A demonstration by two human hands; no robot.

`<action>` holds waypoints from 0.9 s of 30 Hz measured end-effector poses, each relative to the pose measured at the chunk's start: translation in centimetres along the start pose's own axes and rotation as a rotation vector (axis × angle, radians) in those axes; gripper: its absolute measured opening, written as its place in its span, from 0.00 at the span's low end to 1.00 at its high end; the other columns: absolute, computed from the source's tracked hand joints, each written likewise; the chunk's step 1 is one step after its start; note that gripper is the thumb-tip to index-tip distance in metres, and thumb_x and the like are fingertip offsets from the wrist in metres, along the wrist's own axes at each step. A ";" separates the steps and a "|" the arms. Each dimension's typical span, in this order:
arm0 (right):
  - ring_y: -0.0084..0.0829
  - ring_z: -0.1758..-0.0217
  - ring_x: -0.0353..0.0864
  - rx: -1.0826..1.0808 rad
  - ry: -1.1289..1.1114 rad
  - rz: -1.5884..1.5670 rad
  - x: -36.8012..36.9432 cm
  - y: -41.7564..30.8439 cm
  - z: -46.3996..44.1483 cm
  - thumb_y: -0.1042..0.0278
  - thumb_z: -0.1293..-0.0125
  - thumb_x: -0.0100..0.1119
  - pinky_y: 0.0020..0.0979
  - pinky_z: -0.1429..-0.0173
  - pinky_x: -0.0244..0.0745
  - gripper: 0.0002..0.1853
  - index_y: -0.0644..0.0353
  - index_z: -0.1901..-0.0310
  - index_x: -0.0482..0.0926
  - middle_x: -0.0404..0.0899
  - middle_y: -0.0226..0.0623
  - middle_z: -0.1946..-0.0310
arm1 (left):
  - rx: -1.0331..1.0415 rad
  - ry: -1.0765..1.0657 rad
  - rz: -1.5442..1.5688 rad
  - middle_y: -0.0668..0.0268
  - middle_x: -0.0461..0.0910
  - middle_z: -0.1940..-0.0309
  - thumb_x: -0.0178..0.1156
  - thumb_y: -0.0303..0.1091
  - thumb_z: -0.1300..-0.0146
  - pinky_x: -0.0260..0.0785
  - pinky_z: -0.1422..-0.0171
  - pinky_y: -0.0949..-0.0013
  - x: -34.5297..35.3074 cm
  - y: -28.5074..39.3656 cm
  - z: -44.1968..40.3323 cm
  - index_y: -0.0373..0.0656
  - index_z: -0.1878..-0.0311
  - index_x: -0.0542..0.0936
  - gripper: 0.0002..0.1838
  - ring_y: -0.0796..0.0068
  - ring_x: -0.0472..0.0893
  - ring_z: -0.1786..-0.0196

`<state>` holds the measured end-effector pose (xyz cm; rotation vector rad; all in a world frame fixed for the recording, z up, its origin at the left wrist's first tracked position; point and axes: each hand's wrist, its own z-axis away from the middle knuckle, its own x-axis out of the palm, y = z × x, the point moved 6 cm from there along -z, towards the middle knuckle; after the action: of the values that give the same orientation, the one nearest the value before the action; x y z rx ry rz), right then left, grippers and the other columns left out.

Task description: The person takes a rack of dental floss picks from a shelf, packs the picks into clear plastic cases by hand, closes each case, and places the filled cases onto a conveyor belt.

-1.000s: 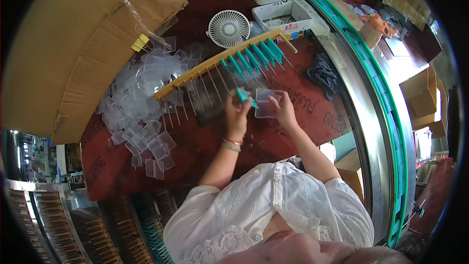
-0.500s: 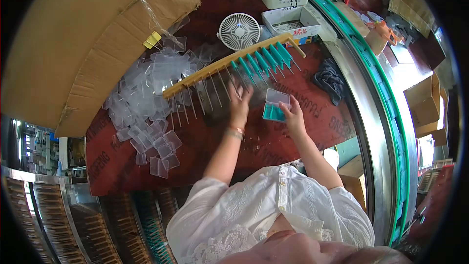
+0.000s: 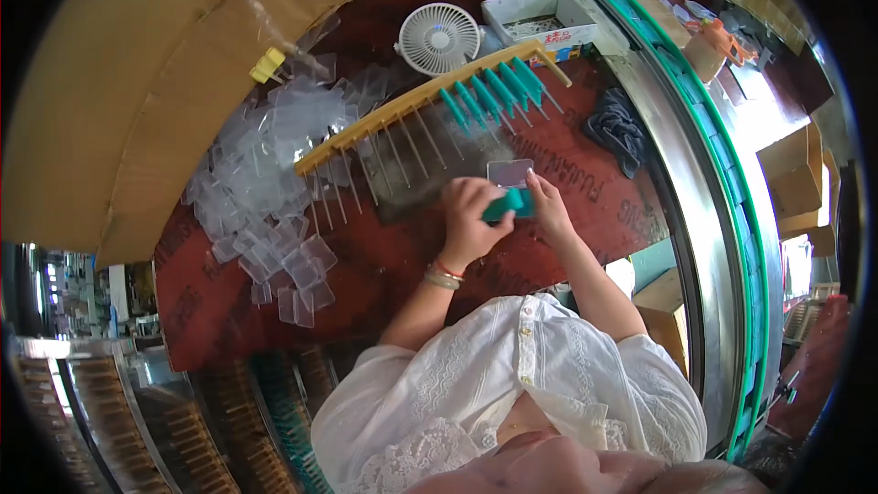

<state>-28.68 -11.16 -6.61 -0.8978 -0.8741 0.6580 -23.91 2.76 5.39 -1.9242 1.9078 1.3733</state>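
Back from the yellowish wooden rack with thin metal pins, where it reached half a second ago, the left hand curls its fingers around a small teal block in my remote view. That block meets the lower half of an open, clear plastic box in the picture; I cannot tell whether they touch. Pinched between the right hand's thumb and fingers, the box is over the red-brown tabletop. Beyond, more teal pieces line the rack's pins; to their left, I see a loose heap of clear plastic cases.
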 end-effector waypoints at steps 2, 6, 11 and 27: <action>0.19 0.60 0.74 -0.104 -0.006 0.099 0.7 0.1 -0.1 0.55 0.29 0.47 0.24 0.54 0.70 0.18 0.63 0.53 0.74 0.77 0.29 0.63 | -0.011 -0.165 -0.047 0.63 0.76 0.59 0.65 0.35 0.47 0.62 0.42 0.57 1.0 -0.3 -0.2 0.45 0.57 0.77 0.14 0.65 0.73 0.50; 0.20 0.59 0.74 -0.246 -0.045 0.085 1.5 2.4 -1.3 0.58 0.28 0.44 0.24 0.53 0.70 0.16 0.62 0.51 0.72 0.76 0.29 0.61 | -0.044 -0.290 -0.053 0.61 0.75 0.53 0.66 0.38 0.47 0.61 0.40 0.56 1.7 -1.3 0.6 0.46 0.49 0.76 0.21 0.64 0.73 0.48; 0.24 0.53 0.73 -0.102 -0.254 -0.079 7.7 -1.5 3.8 0.63 0.31 0.50 0.27 0.53 0.71 0.12 0.61 0.52 0.69 0.75 0.32 0.58 | -0.565 0.325 0.750 0.62 0.68 0.43 0.64 0.45 0.44 0.59 0.38 0.64 1.2 -5.7 5.2 0.47 0.39 0.70 0.30 0.71 0.70 0.44; 0.21 0.63 0.75 -0.389 -0.439 0.417 7.7 -1.7 2.6 0.69 0.37 0.61 0.27 0.60 0.72 0.15 0.61 0.56 0.65 0.77 0.36 0.69 | -0.587 -0.027 0.878 0.69 0.79 0.63 0.66 0.31 0.44 0.68 0.50 0.75 -1.5 -6.4 4.3 0.38 0.60 0.78 0.11 0.81 0.76 0.58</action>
<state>-26.86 -4.93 -1.46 -1.3325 -1.2473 1.0958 -20.38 7.90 0.58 -1.1638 2.7037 2.3699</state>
